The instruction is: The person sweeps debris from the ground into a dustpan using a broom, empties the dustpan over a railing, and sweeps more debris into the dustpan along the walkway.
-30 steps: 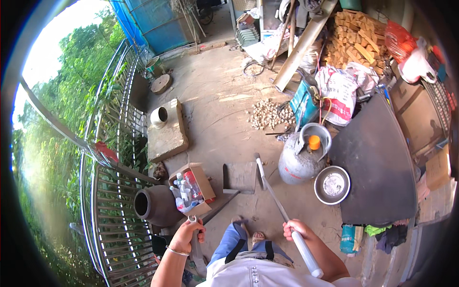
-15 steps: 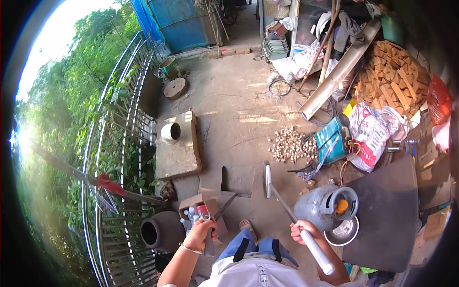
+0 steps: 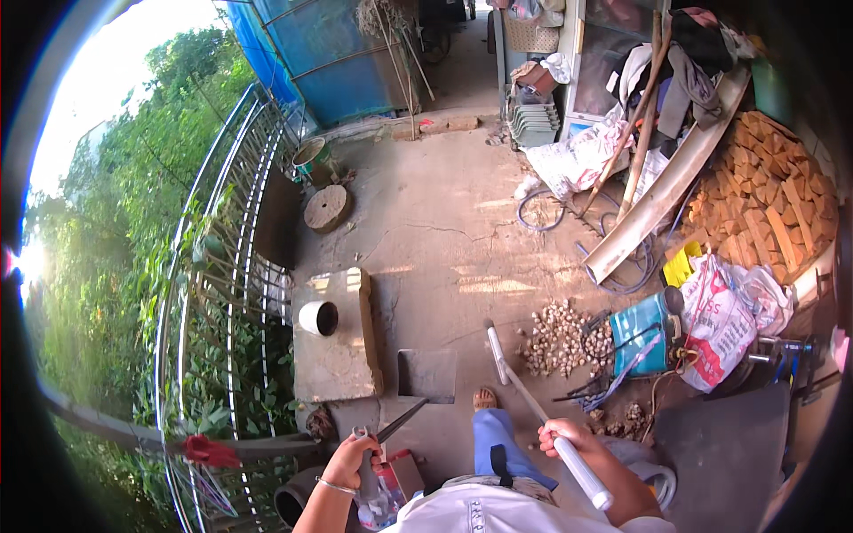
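My left hand (image 3: 348,462) is closed round the grey handle of a long-handled dustpan (image 3: 427,375). Its dark pan rests on the concrete floor ahead of me, just right of a concrete slab. In my right hand (image 3: 573,435) is the pale grip of a long-handled broom (image 3: 498,353). The broom's narrow, bar-shaped head is at the floor to the right of the dustpan; its bristles cannot be made out. A spread of small pale bulb-like pieces (image 3: 560,339) lies on the floor right of the broom head.
The concrete slab (image 3: 333,369) carries a white pot (image 3: 318,318). A metal railing (image 3: 169,355) runs along the left. To the right are a teal tank-like container (image 3: 641,333), white sacks (image 3: 715,320), stacked firewood (image 3: 769,200) and a dark board (image 3: 724,444). A box with bottles (image 3: 402,475) sits beside my left hand.
The view has moved forward, and one foot now shows ahead in a step. Dustpan and broom have come along, still held. The gas cylinder has slid down and is mostly hidden by my right arm.
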Motion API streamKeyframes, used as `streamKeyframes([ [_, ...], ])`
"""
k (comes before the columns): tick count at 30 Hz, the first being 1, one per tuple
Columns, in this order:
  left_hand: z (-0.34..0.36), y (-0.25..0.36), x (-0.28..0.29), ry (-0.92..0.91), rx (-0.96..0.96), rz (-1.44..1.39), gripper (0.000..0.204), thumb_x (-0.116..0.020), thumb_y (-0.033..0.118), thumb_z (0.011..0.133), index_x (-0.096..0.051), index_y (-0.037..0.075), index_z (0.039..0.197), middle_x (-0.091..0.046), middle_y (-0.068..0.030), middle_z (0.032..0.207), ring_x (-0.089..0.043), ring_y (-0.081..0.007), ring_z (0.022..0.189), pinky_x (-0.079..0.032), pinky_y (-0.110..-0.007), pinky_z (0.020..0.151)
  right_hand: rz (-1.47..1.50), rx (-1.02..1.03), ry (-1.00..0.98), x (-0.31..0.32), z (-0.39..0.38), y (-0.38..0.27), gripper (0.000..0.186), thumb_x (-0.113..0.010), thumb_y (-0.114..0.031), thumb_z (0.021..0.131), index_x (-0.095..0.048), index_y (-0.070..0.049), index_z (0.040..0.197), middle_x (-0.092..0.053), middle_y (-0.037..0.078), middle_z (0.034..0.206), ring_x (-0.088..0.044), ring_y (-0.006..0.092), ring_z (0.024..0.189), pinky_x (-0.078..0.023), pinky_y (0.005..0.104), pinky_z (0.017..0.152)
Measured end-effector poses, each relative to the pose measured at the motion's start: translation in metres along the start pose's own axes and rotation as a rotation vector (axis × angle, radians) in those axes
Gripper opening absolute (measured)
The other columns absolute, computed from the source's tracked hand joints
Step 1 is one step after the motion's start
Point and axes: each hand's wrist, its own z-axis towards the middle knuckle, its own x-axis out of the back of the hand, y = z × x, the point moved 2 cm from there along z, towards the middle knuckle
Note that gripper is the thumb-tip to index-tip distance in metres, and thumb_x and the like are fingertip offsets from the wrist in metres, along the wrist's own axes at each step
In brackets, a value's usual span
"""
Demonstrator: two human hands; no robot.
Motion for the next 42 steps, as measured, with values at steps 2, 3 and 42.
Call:
streamKeyframes([
  [2,0.014,0.042,-0.016,0.012,0.025,-0.018,0.01,-0.048,-0.001,0.069,-0.044,0.006,0.074,-0.044,-0.0075,0.057,-0.041,-0.0152,0.045,-0.035,-0.028,0.041,-0.282,-0.019,0.142,-0.002,0.011,-0.043,0.012,-0.049,-0.015,0.072,-0.045,-0.008,0.064,-0.041,0.0,0.053,-0.041,0.0104,0.046,-0.036,0.0238,0.039],
  [3,0.024,0.064,-0.026,0.004,0.051,-0.051,0.01,-0.047,-0.001,0.069,-0.044,0.006,0.074,-0.044,-0.0075,0.057,-0.041,-0.0148,0.045,-0.035,-0.028,0.041,-0.432,-0.018,0.2,-0.003,0.016,-0.069,0.013,-0.049,-0.016,0.073,-0.046,-0.008,0.064,-0.042,0.0,0.053,-0.043,0.0103,0.047,-0.036,0.023,0.04],
  [42,0.406,0.644,-0.182,0.279,0.072,-0.376,0.006,-0.046,0.002,0.068,-0.042,0.007,0.067,-0.042,-0.0061,0.057,-0.04,-0.0134,0.045,-0.035,-0.026,0.041,-0.624,0.03,-0.025,-0.362,0.411,-0.827,0.008,-0.049,-0.008,0.07,-0.044,-0.002,0.07,-0.045,0.005,0.054,-0.046,0.0116,0.043,-0.037,0.0244,0.036],
])
